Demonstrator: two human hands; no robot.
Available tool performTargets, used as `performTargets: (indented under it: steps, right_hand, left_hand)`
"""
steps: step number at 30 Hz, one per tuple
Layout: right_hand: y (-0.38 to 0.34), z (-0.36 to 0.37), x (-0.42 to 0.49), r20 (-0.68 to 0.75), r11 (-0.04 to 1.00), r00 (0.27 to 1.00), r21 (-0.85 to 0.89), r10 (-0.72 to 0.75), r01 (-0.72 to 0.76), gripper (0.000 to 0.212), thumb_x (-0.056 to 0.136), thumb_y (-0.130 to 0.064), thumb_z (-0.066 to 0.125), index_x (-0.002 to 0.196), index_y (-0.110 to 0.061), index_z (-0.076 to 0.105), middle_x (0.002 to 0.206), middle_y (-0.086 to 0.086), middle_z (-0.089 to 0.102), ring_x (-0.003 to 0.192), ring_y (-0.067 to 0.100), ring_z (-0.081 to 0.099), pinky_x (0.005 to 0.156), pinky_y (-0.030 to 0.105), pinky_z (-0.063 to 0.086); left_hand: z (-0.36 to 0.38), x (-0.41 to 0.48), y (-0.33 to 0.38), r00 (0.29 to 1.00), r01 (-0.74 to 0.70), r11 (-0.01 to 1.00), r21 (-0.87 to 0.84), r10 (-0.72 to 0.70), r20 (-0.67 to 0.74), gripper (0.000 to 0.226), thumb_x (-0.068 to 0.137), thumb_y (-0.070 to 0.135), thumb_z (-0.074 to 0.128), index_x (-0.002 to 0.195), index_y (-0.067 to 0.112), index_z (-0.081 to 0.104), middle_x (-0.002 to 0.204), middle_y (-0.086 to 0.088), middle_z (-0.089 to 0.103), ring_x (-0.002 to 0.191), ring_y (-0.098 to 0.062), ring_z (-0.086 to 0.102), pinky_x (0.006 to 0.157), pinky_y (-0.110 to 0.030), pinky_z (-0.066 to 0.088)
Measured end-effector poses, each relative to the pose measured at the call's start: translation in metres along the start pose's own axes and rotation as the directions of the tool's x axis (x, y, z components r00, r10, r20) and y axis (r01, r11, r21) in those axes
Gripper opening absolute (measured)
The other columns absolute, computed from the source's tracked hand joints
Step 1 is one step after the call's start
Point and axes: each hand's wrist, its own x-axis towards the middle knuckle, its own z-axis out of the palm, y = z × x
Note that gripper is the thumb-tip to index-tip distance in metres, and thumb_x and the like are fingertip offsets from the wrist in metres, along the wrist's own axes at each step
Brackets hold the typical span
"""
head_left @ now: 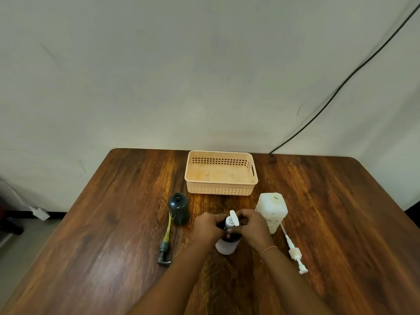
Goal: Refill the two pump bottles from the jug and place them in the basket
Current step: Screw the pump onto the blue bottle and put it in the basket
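Note:
A small white pump bottle (226,246) stands near the table's middle, its white pump head (231,218) on top. My left hand (208,226) grips the bottle's neck from the left. My right hand (252,223) pinches the pump collar from the right. A dark green bottle (178,209) stands open-necked to the left, with its dark pump (165,245) lying on the table beside it. The white jug (272,210) stands uncapped to the right. A white pump (294,252) lies in front of the jug. The peach basket (221,187) sits empty behind.
The wooden table (113,223) ends at a pale wall behind the basket. A black cable (341,87) runs down the wall at the right. A white plug (40,213) hangs off the table's left side.

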Motion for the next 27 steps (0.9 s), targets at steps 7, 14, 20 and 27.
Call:
performTargets:
  steps: [7,14,20,27]
  right_hand:
    - [0.0017,-0.0010,0.0000,0.056,0.998,0.997,0.021,-0.061,0.060,0.046,0.069,0.000,0.074,0.112,-0.015,0.064,0.113,0.011,0.062,0.103,0.023,0.057,0.082,0.026,0.047]
    - [0.0016,0.0015,0.0023,0.038,0.999,0.999,-0.025,-0.031,0.032,0.039,0.062,-0.013,0.082,0.093,-0.015,0.058,0.103,0.009,0.060,0.094,0.022,0.059,0.072,0.022,0.049]
    - [0.0036,0.0021,0.0032,0.045,0.997,0.996,-0.014,-0.075,0.076,0.035,0.071,-0.010,0.075,0.105,-0.012,0.067,0.105,0.008,0.060,0.097,0.022,0.056,0.072,0.017,0.041]
    - [0.0067,0.0056,0.0012,-0.079,0.997,0.994,-0.011,-0.072,0.072,0.032,0.064,-0.013,0.081,0.094,-0.010,0.070,0.099,0.009,0.065,0.091,0.021,0.059,0.068,0.020,0.046]
  left_hand:
    - [0.0001,0.0010,0.0006,1.000,0.018,1.000,0.009,-0.018,-0.003,0.047,0.076,0.012,0.073,0.122,0.016,0.063,0.122,-0.003,0.067,0.117,-0.013,0.058,0.095,-0.018,0.044]
    - [-0.0007,-0.0012,0.0021,1.000,0.001,1.000,0.030,-0.001,-0.015,0.037,0.079,0.011,0.068,0.116,0.015,0.068,0.113,-0.005,0.071,0.107,-0.015,0.062,0.090,-0.023,0.048]
    - [-0.0005,-0.0016,0.0013,1.000,-0.019,1.000,0.010,0.019,-0.016,0.040,0.078,0.011,0.071,0.117,0.017,0.066,0.113,-0.002,0.071,0.105,-0.011,0.062,0.081,-0.012,0.043]
    - [-0.0016,-0.0013,0.0027,1.000,-0.001,1.000,-0.011,0.001,-0.010,0.044,0.079,0.008,0.068,0.122,0.015,0.063,0.122,-0.003,0.067,0.115,-0.014,0.059,0.098,-0.026,0.048]
